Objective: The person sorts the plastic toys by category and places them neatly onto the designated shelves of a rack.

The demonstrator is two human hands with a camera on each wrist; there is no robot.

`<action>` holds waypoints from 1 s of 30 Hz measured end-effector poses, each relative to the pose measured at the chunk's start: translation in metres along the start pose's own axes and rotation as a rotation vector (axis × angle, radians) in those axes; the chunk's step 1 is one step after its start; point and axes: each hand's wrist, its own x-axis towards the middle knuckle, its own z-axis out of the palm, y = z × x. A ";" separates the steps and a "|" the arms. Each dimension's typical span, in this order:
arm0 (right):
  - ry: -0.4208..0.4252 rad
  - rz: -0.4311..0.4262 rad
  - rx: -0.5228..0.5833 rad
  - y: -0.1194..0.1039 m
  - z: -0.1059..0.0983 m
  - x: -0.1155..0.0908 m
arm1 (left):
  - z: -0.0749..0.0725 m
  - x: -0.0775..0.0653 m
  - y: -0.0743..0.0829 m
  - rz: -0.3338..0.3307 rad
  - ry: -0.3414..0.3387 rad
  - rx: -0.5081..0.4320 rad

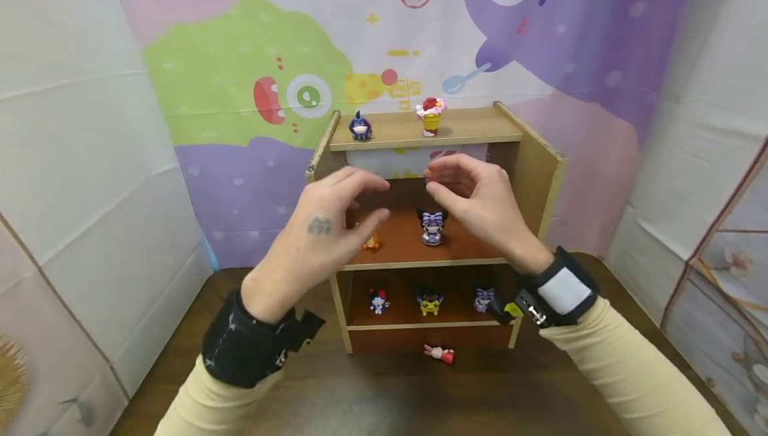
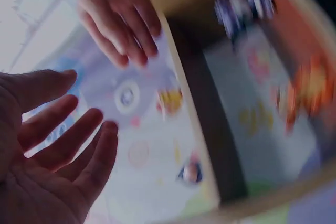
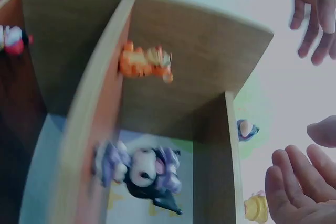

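Note:
My left hand point(image 1: 327, 226) and right hand point(image 1: 474, 199) hover in front of a small wooden shelf point(image 1: 420, 265), facing each other with a gap between them. Both hold nothing; their fingers are loosely bent. Behind them on the middle shelf stand a black-and-purple figurine point(image 1: 432, 227) with a bow and an orange tiger figurine point(image 3: 142, 62), partly hidden by the left hand in the head view. On the top board sit a dark blue donkey figurine point(image 1: 360, 127) and a yellow cup-shaped figurine point(image 1: 431, 117) with pink and red on top.
Along the lower shelf stand a white-and-red figurine point(image 1: 379, 301), a yellow figurine point(image 1: 429, 303) and a purple one point(image 1: 483, 298). A pink-and-red rabbit-eared figurine point(image 1: 440, 354) lies on the dark table point(image 1: 372, 396) before the shelf. A printed cloth point(image 1: 240, 89) hangs behind.

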 end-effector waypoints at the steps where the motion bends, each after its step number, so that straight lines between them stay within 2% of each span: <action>1: -0.009 -0.003 0.008 0.000 0.000 -0.007 | 0.005 -0.006 0.003 -0.009 -0.006 -0.029; 4: -0.044 -0.016 0.019 0.003 0.001 -0.028 | 0.022 -0.024 0.010 -0.055 -0.055 -0.119; 8: -0.103 -0.019 0.040 0.013 0.003 -0.056 | 0.053 -0.047 0.012 -0.152 -0.152 -0.238; 12: -0.156 0.027 0.086 0.030 0.007 -0.088 | 0.090 -0.070 0.010 -0.236 -0.250 -0.308; 15: -0.178 0.057 0.075 0.049 0.012 -0.113 | 0.117 -0.085 0.006 -0.299 -0.330 -0.330; 18: -0.203 0.085 -0.007 0.071 0.015 -0.134 | 0.142 -0.098 0.000 -0.402 -0.406 -0.334; 22: -0.343 0.146 -0.142 0.107 0.023 -0.159 | 0.170 -0.115 -0.006 -0.565 -0.519 -0.333; 26: -0.504 0.208 -0.273 0.140 0.037 -0.179 | 0.194 -0.131 -0.010 -0.743 -0.611 -0.458; 28: -0.523 0.224 -0.322 0.152 0.045 -0.186 | 0.204 -0.136 -0.012 -0.820 -0.619 -0.541; 30: -0.509 0.238 -0.343 0.159 0.052 -0.191 | 0.212 -0.141 -0.014 -0.875 -0.610 -0.573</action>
